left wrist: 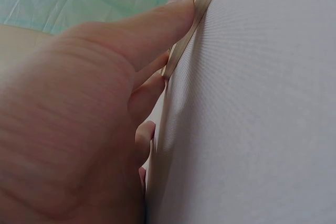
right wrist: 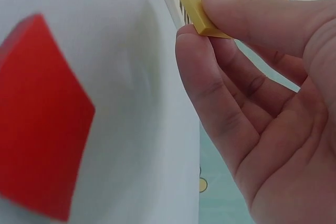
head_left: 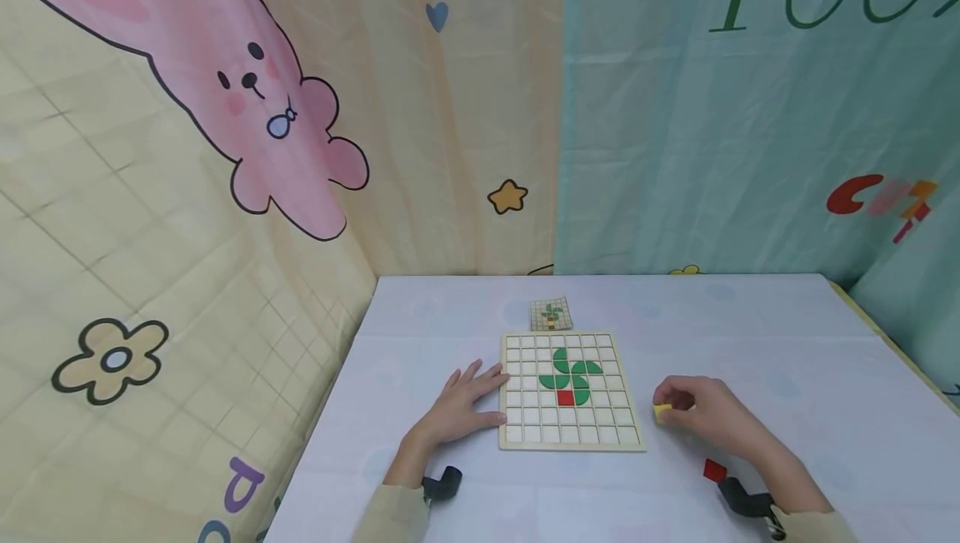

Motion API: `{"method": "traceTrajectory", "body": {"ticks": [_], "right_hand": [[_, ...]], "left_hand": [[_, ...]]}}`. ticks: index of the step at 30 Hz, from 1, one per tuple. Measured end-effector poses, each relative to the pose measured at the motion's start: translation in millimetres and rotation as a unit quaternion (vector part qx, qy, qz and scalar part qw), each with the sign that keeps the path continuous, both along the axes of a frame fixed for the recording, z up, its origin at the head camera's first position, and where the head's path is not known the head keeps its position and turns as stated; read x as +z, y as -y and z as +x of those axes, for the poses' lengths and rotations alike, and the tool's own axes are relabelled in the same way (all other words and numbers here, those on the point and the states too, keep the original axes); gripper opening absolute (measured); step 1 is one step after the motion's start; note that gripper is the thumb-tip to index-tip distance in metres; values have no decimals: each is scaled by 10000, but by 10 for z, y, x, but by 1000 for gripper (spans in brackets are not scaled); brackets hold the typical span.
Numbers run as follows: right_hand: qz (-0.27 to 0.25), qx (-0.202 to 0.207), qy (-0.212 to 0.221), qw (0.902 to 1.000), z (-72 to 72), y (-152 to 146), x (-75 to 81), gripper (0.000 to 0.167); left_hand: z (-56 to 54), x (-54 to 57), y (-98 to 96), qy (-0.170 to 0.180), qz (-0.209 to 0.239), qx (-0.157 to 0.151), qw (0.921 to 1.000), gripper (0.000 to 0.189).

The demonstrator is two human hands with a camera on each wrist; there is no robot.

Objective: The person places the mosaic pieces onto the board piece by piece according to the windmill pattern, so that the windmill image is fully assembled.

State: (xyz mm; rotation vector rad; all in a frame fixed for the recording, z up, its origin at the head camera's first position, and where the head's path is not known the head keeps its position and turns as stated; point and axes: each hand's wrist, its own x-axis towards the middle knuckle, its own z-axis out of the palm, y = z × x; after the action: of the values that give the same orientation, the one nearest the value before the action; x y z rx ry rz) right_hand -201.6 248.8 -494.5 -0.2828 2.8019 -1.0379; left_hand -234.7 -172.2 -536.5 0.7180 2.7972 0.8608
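A pale wooden grid board point(head_left: 532, 435) lies on the table with green quarter-round pieces point(head_left: 581, 393) set in a pinwheel and a red square tile point(head_left: 565, 397) beneath them. My left hand point(head_left: 463, 406) rests at the board's left edge, fingers spread, thumb and fingertips touching the rim. In the left wrist view the thumb point(left wrist: 152, 30) presses against the board's side. To the right of the board, my right hand point(head_left: 712, 414) pinches a yellow square tile point(right wrist: 202, 17) between thumb and index finger. A loose red square tile point(head_left: 715, 470) sits on the table near the right wrist.
Just behind the board lies a small pattern card point(head_left: 551, 314) printed with a green pinwheel over a grid. A white cloth covers the table point(head_left: 420, 318). Printed curtains point(head_left: 465, 110) hang behind and to the left. Black wrist mounts point(head_left: 742, 500) sit on both forearms.
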Motion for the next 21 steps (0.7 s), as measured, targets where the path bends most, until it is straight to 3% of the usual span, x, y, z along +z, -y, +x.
{"method": "traceTrajectory", "body": {"ticks": [13,21], "right_hand": [[-121,256,-230,9993,-50,236,17,16],[-260,81,-125,9996,-118,374,-31,16]], "left_hand": [[-3,-20,12,18,-10,35,10000,68],[-22,-39,9,13,-24,44,10000,69]]}}
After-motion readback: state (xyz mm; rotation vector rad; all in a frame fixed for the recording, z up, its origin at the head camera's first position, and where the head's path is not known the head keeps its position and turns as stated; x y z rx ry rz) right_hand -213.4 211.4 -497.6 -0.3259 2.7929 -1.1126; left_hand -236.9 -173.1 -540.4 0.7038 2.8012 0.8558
